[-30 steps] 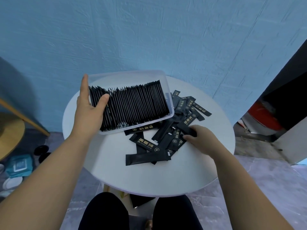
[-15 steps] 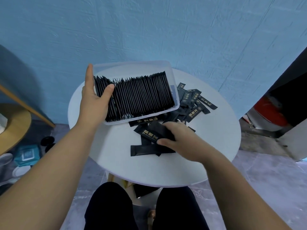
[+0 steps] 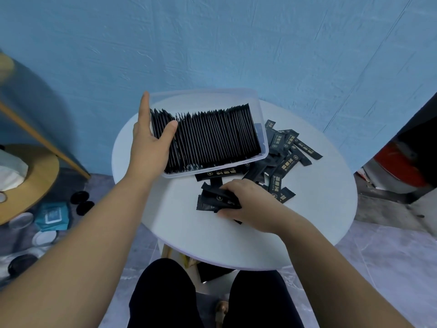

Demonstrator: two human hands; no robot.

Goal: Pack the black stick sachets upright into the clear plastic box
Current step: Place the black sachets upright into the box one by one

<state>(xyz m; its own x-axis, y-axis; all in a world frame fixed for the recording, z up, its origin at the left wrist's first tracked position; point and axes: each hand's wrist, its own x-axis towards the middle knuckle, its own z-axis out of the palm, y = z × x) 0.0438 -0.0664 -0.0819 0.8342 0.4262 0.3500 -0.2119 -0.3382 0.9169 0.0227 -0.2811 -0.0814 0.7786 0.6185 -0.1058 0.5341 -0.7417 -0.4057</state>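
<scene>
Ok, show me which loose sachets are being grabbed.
The bunch gripped by the right hand, nearest the person; the other loose sachets lie untouched beside the clear box.

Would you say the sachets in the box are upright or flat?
Upright: the packed sachets stand edge-up in one row across the clear plastic box.

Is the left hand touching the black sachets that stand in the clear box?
Touching. In the head view the thumb of the left hand lies on the top edges of the standing sachets in the clear box.
</scene>
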